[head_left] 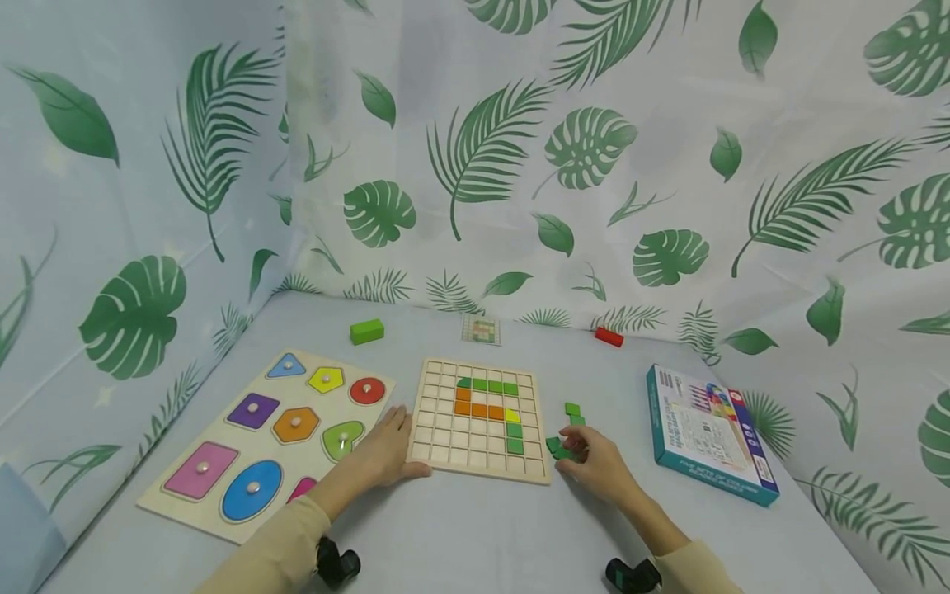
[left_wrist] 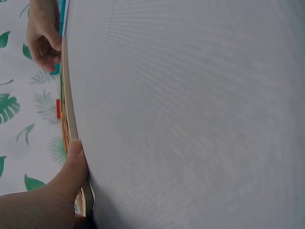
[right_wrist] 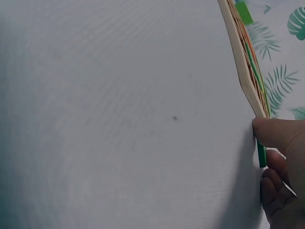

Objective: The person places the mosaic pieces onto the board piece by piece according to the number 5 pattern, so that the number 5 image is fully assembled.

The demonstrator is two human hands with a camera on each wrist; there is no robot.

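Steadying the grid board (head_left: 438, 437) at its near-left corner, by the look of it: the left hand (head_left: 389, 450) lies with fingers stretched along the left edge and thumb against the near side. No curled grip there – the straight fingers probably serve as a stop, so the frame does not slide.

Over on the right, here's the busy side! The right hand (head_left: 597, 462) bends over a little group of loose green tiles (head_left: 573, 409), just beside the board's right edge, likely laid there so the reach to the grid stays short. Thumb and fingertips sit right about a green tile, but whether the grip really pinches it the views do not settle.

On the grid, set tiles make a bent path: a green row on top, orange beneath, one yellow square (head_left: 513, 416) at the turn, two greens below. A small patterned card (head_left: 482, 329) lies face up behind the board, perhaps for easy glancing. The knobbed shape board (head_left: 260, 444) and the boxed set (head_left: 712, 433) flank it on the surface (head_left: 490, 536) – apparently kept aside for working room.
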